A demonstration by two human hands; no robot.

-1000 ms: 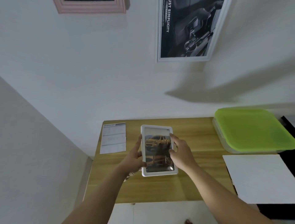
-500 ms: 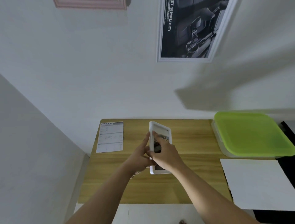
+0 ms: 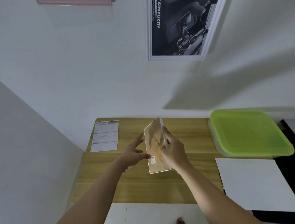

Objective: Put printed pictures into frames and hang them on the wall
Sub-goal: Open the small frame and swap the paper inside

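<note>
White wall rises behind a wooden table, and over the middle of that table the person holds a small picture frame. It has a thin white rim and its brown backing board is turned towards the camera and to the left. A small barcode sticker sits on the board near the lower left corner. The front of the frame is not visible. Its long axis runs away from the person, with the far end leaning slightly to the right. The near short end hangs low over the table, possibly touching it, though the view does not settle this.

The right hand grips the frame's right edge, with the thumb lying along the white rim and the other fingers curled round behind. The left hand is spread, its fingers fairly straight, and one fingertip touches the left edge just beside the sticker.

Beyond the left hand's fingers, to their left, a printed specification sheet lies flat on the table. Well to the right of the right hand's fingers stands a box with a green lid, and a blank white sheet lies nearer than it. High on the wall above the fingers hangs a framed dark poster, with the lower edge of a pink frame to its left.
</note>
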